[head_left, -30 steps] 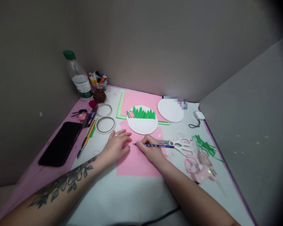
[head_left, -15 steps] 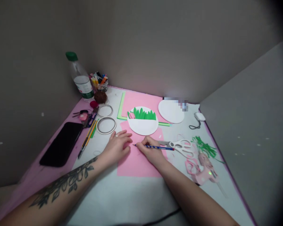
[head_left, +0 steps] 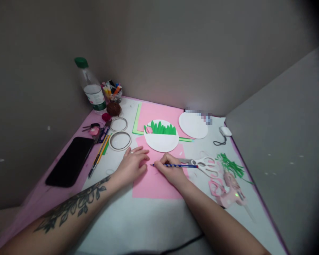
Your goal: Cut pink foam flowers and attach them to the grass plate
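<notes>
A blue pencil [head_left: 183,165] is pinched in my right hand [head_left: 171,170], its tip down at the pink sheet [head_left: 154,189]. My left hand [head_left: 133,163] lies flat with fingers stretched over the sheet's left side, a ring on one finger. Just beyond the hands is a white paper plate [head_left: 162,142]. Green grass-shaped cutouts [head_left: 162,129] and a small pink piece [head_left: 149,130] sit on its upper half. White-handled scissors [head_left: 207,167] lie to the right of my right hand, their blades partly hidden behind it.
At left are a phone [head_left: 70,162], pens [head_left: 99,156], tape rolls [head_left: 120,141], a bottle [head_left: 93,92] and a cup of markers [head_left: 115,95]. A second plate [head_left: 193,125] rests on coloured sheets [head_left: 159,112]. Right: green strips [head_left: 231,165] and a pink glue gun [head_left: 231,196].
The pencil's back end has tipped slightly up and to the right in my right hand. My left hand stays in place on the pink sheet.
</notes>
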`<state>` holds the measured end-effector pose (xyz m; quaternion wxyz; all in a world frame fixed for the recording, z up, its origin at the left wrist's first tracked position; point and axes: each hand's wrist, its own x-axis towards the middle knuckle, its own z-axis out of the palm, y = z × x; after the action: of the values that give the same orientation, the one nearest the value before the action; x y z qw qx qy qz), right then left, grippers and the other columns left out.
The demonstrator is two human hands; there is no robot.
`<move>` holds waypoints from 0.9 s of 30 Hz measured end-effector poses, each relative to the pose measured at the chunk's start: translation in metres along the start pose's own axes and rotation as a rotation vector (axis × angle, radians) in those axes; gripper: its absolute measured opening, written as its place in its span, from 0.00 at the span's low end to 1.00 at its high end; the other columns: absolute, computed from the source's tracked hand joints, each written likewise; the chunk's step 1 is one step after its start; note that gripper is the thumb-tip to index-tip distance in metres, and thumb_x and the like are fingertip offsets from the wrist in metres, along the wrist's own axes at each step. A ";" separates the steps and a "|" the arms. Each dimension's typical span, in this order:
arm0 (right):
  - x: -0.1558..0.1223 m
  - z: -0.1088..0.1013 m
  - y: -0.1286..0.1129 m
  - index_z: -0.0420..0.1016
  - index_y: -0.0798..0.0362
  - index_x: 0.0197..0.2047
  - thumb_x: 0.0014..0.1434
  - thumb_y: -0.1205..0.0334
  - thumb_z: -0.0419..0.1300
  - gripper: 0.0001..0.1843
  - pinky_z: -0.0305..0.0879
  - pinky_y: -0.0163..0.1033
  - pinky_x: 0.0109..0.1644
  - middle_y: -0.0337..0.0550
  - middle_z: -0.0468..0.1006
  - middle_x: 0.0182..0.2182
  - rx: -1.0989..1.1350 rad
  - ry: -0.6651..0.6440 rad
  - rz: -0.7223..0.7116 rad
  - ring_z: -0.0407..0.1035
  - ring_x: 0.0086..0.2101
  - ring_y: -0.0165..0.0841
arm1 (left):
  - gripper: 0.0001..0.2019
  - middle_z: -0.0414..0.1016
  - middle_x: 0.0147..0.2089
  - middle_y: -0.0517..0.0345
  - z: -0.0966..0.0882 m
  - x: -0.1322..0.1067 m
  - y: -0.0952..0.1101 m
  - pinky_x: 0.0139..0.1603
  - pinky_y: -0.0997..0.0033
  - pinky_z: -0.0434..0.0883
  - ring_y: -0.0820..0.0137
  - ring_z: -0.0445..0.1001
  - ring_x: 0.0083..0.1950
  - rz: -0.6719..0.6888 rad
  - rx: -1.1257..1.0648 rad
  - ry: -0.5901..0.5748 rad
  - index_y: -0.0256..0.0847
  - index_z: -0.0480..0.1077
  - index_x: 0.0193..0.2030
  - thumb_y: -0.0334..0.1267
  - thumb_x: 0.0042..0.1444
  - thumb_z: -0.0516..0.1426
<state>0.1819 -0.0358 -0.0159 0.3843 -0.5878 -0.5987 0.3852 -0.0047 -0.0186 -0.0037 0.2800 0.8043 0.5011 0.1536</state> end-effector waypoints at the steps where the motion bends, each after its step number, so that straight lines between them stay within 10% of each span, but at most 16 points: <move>1: 0.000 0.000 0.000 0.59 0.51 0.19 0.50 0.60 0.63 0.16 0.55 0.34 0.26 0.31 0.63 0.17 -0.003 -0.005 -0.005 0.57 0.20 0.27 | 0.13 0.70 0.60 0.56 0.000 0.000 0.000 0.65 0.40 0.46 0.57 0.58 0.66 -0.003 -0.004 0.000 0.45 0.73 0.42 0.32 0.51 0.53; 27: 0.001 0.001 -0.003 0.60 0.50 0.19 0.49 0.60 0.62 0.15 0.56 0.33 0.25 0.31 0.64 0.16 -0.021 -0.022 -0.007 0.59 0.20 0.28 | 0.14 0.70 0.60 0.54 0.000 0.001 0.000 0.65 0.40 0.45 0.57 0.58 0.66 -0.010 -0.010 -0.009 0.45 0.73 0.43 0.32 0.50 0.53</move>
<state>0.1797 -0.0344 -0.0137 0.3730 -0.5853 -0.6090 0.3839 -0.0042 -0.0179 -0.0035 0.2870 0.8011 0.5030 0.1512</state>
